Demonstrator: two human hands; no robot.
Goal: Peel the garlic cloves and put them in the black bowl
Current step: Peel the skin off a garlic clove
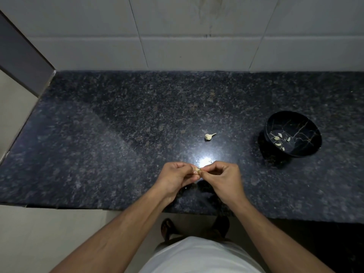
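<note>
White garment [201, 257], worn by the person, lowest in view; two bare forearms reach forward from either side of it. Below the counter edge, dark sandalled feet [167, 229] on a pale floor.

Left hand [175, 177]: fingers curled, fingertips pinching a small pale garlic clove [197, 170] above the near part of the counter. Right hand [224, 178]: fingers curled likewise, thumb and forefinger pinching the same clove from the other side. The two hands meet at the clove; whether skin is coming away from it is too small to tell.

Dark speckled granite countertop [118, 134], polished, with a bright light reflection just beyond the hands.

Pale garlic bulb remnant with a stalk [209, 136], lying alone on the counter, beyond the hands and apart from them.

Round black bowl with thin gold veining [307, 123], standing to the right, well apart from the hands; several pale peeled garlic cloves [279, 138] lie scattered on its bottom.

White tiled wall [197, 36] behind the counter.
</note>
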